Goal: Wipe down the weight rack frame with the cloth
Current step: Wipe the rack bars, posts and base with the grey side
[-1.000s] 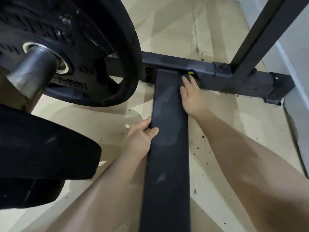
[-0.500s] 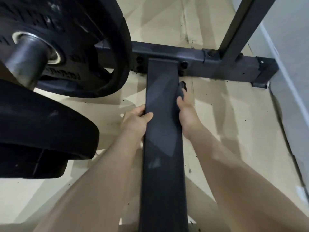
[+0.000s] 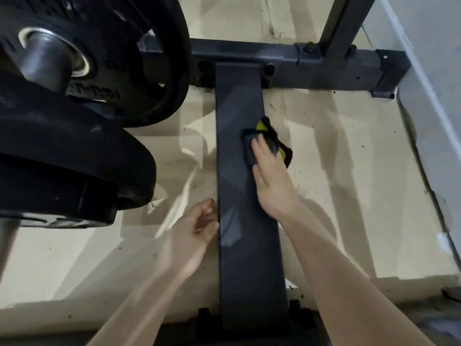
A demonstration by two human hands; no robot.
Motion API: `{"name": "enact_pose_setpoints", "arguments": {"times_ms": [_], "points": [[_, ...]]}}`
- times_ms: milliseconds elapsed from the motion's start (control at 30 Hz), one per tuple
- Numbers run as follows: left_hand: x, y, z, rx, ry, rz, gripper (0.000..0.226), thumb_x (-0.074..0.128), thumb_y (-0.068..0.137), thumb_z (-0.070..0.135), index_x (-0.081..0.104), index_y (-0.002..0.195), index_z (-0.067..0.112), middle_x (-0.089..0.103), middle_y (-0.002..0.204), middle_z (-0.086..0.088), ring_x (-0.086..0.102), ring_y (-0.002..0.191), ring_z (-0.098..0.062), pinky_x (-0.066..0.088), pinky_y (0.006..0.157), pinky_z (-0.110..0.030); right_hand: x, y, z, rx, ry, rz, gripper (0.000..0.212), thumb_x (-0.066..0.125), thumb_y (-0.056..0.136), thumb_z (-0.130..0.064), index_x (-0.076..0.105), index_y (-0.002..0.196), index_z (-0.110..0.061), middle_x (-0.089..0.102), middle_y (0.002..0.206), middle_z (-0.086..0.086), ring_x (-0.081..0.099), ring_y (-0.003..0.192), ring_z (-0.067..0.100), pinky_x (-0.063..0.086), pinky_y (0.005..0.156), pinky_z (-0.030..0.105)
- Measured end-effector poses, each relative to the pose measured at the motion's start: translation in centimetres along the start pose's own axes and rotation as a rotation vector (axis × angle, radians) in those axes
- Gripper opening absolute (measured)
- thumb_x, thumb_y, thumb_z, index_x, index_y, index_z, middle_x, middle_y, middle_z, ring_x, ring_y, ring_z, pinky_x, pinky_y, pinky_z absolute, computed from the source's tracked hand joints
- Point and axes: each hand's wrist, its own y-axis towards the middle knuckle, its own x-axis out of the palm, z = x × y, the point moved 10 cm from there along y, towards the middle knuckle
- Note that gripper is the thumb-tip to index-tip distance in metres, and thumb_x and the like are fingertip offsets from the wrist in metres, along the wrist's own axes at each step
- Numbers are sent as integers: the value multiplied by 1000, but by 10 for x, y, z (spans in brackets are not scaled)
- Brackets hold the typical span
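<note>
A dark flat bar of the weight rack frame runs along the floor from the near edge to a cross beam at the back. My right hand presses a dark cloth with yellow patches flat against the bar's right side, fingers straight. My left hand hovers at the bar's left edge, fingers loosely curled, blurred, holding nothing. Part of the cloth hangs off the bar's right edge.
Large black weight plates on a steel barbell sleeve crowd the left. An upright post rises from the cross beam at right. A pale wall borders the right. Beige floor with dark specks lies on both sides.
My right hand has drawn the cloth back along the bar from the cross beam toward me and onto the top face. My left hand has let go of the bar's left edge.
</note>
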Motion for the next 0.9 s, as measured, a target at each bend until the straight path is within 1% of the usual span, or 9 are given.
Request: {"name": "enact_pose_setpoints", "arguments": {"times_ms": [133,267,400,500,567,633,733,800,900], "points": [[2,-1,-3,-59,-95,-59,44,59,87,-3,58,121,24,65,113,11,60,108,-4,48,92,-17,5,7,-14,-203,-242,-81,49,24,99,-34,33,146,-22,26,154,-5,22,142,27,10,115,41],[0,-1,-4,-106,-134,-67,46,59,86,-5,55,128,13,64,113,9,60,107,-6,44,94,-13,5,52,-19,-125,-243,-118,42,25,103,-34,36,143,-35,29,152,-17,12,145,18,-3,114,42],[2,-2,4,-124,-128,-66,47,56,86,-11,51,130,3,62,119,-4,59,101,-10,46,85,-10,15,-5,-55,-319,-186,-145,48,26,95,-36,55,132,-24,65,121,5,56,114,28,38,97,42],[2,-4,-4,-134,-93,-28,46,57,89,-3,51,133,9,61,124,-1,56,112,-9,46,98,-22,22,-11,-61,-388,-114,-201,40,37,92,-21,65,120,-16,70,110,7,63,103,32,50,88,47],[3,-6,-10,-120,-15,3,44,57,91,5,52,134,14,60,126,3,54,118,-9,41,106,-30,26,15,-60,-422,-232,-185,41,38,93,-16,60,127,-16,62,127,7,54,118,37,43,98,52],[5,-10,-17,-124,24,2,41,53,94,6,51,134,11,57,129,1,52,120,-12,38,105,-24,28,38,-50,-337,-444,-163,42,33,99,-23,46,139,-27,37,150,-8,23,141,33,20,113,52],[5,-22,-19,-100,153,-76,37,54,93,7,55,128,21,54,132,5,51,121,-10,37,106,-26,35,21,-39,-185,-575,-161,47,25,102,-35,20,149,-35,6,157,-19,-6,146,23,-7,113,52],[3,-30,-16,-79,184,-141,33,54,92,11,60,116,33,61,126,4,54,120,-13,39,107,-36,46,-21,-45,-222,-564,-175,50,20,100,-36,21,150,-28,10,158,-13,12,144,23,5,113,46],[-3,-34,-7,-46,278,-145,31,53,92,12,62,96,41,67,111,5,60,108,-12,44,99,-31,53,-78,-60,-376,-482,-262,56,30,91,-37,42,142,-16,38,150,0,44,124,25,27,97,35]]}}
